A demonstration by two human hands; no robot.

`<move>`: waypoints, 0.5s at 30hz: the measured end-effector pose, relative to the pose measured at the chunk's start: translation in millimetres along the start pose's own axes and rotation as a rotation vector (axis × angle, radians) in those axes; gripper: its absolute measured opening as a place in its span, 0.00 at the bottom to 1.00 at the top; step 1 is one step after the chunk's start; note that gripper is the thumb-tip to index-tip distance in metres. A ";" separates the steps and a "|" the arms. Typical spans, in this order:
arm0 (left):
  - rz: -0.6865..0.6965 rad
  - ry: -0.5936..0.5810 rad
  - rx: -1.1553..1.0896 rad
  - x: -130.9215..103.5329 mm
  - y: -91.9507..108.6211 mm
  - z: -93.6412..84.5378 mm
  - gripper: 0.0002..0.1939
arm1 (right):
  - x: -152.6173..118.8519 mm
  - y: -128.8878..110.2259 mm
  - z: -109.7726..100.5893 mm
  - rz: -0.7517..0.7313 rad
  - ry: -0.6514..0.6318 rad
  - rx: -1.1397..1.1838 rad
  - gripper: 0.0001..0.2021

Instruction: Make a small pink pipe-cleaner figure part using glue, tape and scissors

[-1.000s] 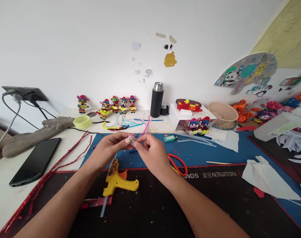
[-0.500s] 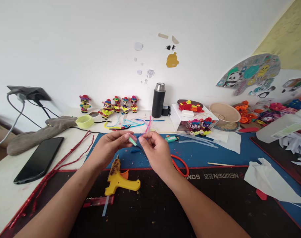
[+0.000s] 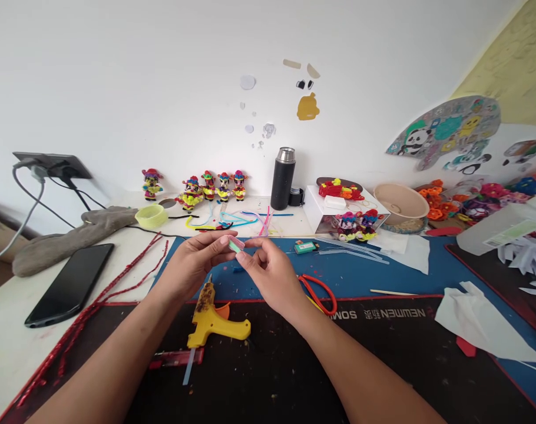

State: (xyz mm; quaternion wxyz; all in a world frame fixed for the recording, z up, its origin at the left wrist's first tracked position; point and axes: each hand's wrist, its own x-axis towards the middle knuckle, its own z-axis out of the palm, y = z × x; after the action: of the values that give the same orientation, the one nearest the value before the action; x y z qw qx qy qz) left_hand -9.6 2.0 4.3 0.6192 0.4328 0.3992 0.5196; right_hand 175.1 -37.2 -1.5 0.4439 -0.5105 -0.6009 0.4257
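Note:
Between my two hands is a small flat pink-and-green piece [image 3: 235, 244]; its exact kind is hard to make out. My left hand [image 3: 201, 253] pinches it by thumb and fingers at its left end. The thumb and curled fingers of my right hand [image 3: 270, 268] close on its right end. Just below my hands lies a yellow glue gun [image 3: 212, 321], nozzle pointing away, with a clear glue stick [image 3: 188, 366] sticking out of its back end. A red-orange loop of pipe cleaner [image 3: 327, 288] rests beside my right wrist.
At the back stand several pipe-cleaner dolls [image 3: 224, 187], a black flask [image 3: 282, 182] and a white box [image 3: 310, 209]. Left are a phone [image 3: 69, 285] and red glittery stems [image 3: 104, 288]. A green lighter [image 3: 306, 247], glue sticks [image 3: 356, 252] and tissue [image 3: 475, 321] lie right.
My right hand has moved left, and its thumb and fingers now meet the pink-and-green piece. More of the red-orange loop shows. The dark strand seen below the hands is now hidden.

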 end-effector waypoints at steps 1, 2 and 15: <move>-0.004 -0.007 0.008 -0.5 0.0 0.9 0.20 | 0.0 0.2 -0.1 0.000 0.000 -0.005 0.21; -0.007 -0.014 0.013 -0.9 0.0 1.6 0.20 | 0.1 0.4 -0.1 -0.001 0.002 -0.006 0.21; 0.007 -0.060 -0.002 -0.2 -2.0 1.6 0.18 | 2.1 3.1 0.5 0.005 0.012 0.032 0.16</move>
State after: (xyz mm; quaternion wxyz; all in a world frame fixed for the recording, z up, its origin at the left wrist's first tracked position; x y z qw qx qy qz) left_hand -7.6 1.4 2.9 0.6295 0.4491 0.3784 0.5088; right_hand 175.2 -34.7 -4.4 0.4545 -0.5075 -0.5898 0.4335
